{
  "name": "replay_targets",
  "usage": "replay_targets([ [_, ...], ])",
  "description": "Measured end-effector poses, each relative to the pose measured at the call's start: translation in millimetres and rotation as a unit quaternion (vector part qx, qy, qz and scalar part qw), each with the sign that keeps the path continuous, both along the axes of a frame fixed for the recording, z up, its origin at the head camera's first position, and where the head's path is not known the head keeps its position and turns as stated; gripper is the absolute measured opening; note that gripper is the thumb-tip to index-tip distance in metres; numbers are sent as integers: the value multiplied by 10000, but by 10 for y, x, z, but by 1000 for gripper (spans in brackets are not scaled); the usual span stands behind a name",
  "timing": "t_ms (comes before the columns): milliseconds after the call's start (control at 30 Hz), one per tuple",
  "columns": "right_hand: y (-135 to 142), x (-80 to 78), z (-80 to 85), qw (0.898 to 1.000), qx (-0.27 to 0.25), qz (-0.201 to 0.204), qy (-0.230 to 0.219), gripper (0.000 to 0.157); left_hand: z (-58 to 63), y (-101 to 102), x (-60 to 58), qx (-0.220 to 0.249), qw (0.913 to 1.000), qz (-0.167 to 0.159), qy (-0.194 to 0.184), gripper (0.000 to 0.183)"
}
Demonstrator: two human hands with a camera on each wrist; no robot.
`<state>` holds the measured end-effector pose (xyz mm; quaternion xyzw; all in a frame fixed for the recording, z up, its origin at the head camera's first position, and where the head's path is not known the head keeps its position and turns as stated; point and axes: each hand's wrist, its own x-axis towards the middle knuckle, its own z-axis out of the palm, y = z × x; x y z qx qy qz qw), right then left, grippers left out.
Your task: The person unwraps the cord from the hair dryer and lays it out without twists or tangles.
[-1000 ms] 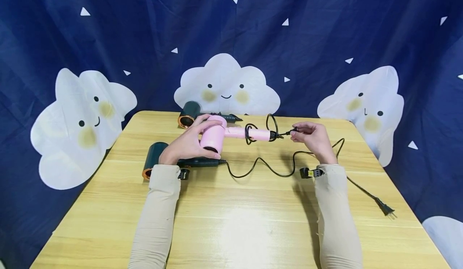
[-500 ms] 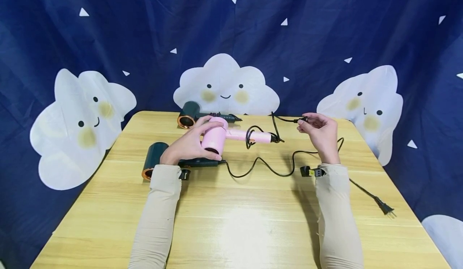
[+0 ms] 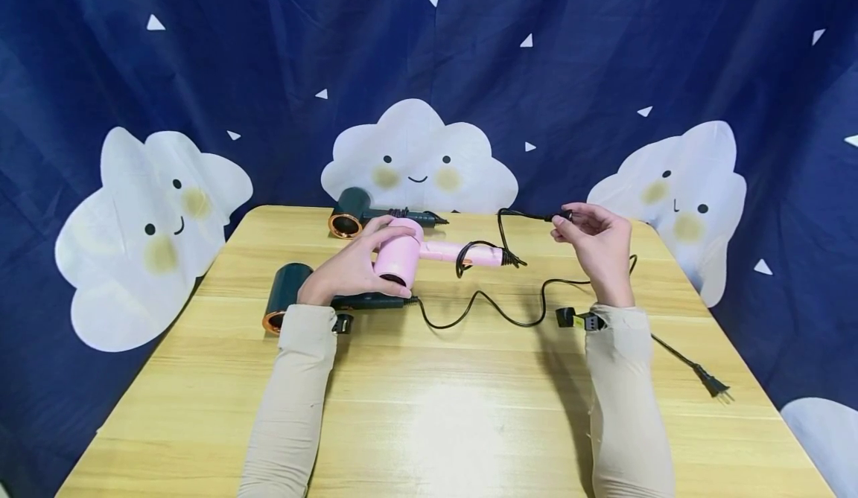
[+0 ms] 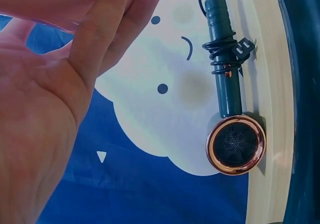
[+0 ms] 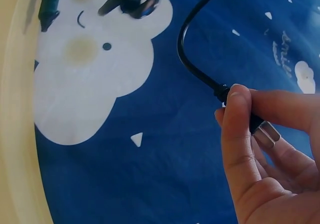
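A pink hair dryer point(image 3: 398, 256) is held over the table by my left hand point(image 3: 345, 266), with thumb and fingers around its barrel. Its handle points right, and a loop of black cord point(image 3: 464, 261) hangs around the handle. To the right, my right hand point(image 3: 599, 249) pinches the plug point(image 5: 259, 126) at the end of that cord between thumb and fingers. Metal prongs stick out past the fingertips in the right wrist view. From plug to handle end, the cord point(image 5: 184, 44) bends in a slack curve. In the left wrist view, the pink barrel point(image 4: 45, 4) is only partly visible.
Beneath my left forearm lies a dark green hair dryer point(image 3: 288, 293); its cord point(image 3: 482, 298) snakes right to a two-prong plug point(image 3: 712, 385). Another green dryer point(image 4: 225, 59) with a wound cord lies by the far edge of the wooden table point(image 3: 415, 409). A blue curtain point(image 3: 570, 88) hangs behind.
My right hand has moved right and farther away with the plug, drawing cord off the pink handle, so fewer turns wrap it. The left hand holds the dryer almost still.
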<state>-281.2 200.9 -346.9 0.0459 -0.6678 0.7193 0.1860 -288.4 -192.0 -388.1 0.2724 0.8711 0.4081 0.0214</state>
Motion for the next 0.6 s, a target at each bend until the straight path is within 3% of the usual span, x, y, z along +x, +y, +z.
replay_targets([
  [600,-123,169,148,9983,258,462,248,19,-6,-52,-31,111,9996,-57,246,94],
])
